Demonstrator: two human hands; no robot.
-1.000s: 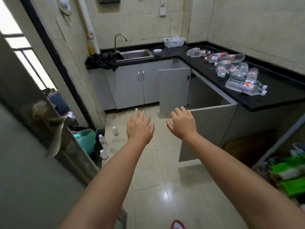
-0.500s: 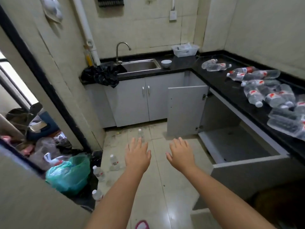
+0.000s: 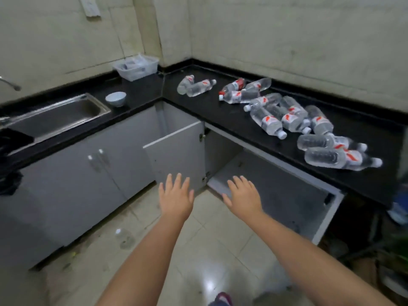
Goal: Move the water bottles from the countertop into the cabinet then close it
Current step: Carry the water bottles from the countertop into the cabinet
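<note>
Both hands reach forward empty with fingers spread, the left hand (image 3: 176, 198) before the open cabinet door (image 3: 176, 155), the right hand (image 3: 242, 196) before the open cabinet (image 3: 276, 184). Water bottles (image 3: 287, 115) lie on their sides across the black countertop (image 3: 220, 115) above the cabinet, well apart from either hand.

Pale, stained tiled walls (image 3: 287, 40) meet in the far corner, with a white switch plate (image 3: 90, 6) high on the far wall. The floor (image 3: 198, 250) is glossy cream tile, scuffed and dirty at left, catching a bright glare of light near the bottom. Grey base units (image 3: 72, 184) run along the far-left side under a steel sink (image 3: 59, 115) and a tap (image 3: 11, 83).
</note>
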